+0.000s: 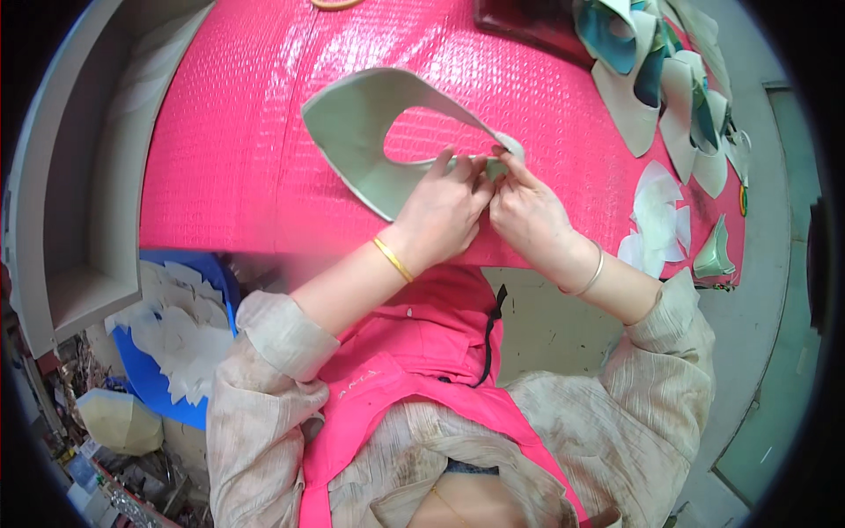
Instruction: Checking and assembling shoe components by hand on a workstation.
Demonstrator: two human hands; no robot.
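Note:
A pale grey-green shoe upper (352, 110), with a wide oval opening in its middle, is held over the pink table covering (238, 167). My left hand (443, 209) is closed at the piece's near edge, its fingers curled against the material. Beside it, my right hand (531, 209) pinches the narrow right end of the upper between thumb and fingers. The knuckles of both hands almost touch. Whatever lies between the fingertips is hidden.
Several similar uppers with blue-green linings (651, 97) are heaped at the far right. White cut pieces (656, 216) lie near the right edge. A grey shelf unit (66, 308) stands at left, above a blue bin (150, 365) holding white scraps. A dark object (528, 26) lies at the back.

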